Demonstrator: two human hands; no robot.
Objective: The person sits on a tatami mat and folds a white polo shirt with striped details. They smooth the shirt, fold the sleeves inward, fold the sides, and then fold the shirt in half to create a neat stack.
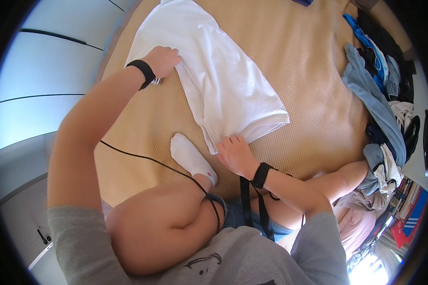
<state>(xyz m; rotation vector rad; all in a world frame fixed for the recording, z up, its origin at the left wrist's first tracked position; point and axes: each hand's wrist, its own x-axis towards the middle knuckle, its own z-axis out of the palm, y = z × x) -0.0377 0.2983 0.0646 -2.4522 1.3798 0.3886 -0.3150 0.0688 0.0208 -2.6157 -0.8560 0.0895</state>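
A white shirt (228, 76) lies spread on the woven tan mat, its long left edge doubled over in a fold. My left hand (161, 61) is closed on the cloth at the upper left, with the fingertips at the folded edge. A small printed label pokes out under that wrist. Down at the near corner of the hem, my right hand (236, 156) pinches the fabric between thumb and fingers. Both wrists wear black bands. The far end of the shirt is cut off by the upper rim of the view.
My white-socked foot (191, 154) rests just below the shirt. A black cord (147, 157) crosses my leg. Along the right edge is a heap of clothes (373, 102), with blue denim, black and white pieces. Books (406, 199) stand beyond it. Pale panels (47, 66) line the left.
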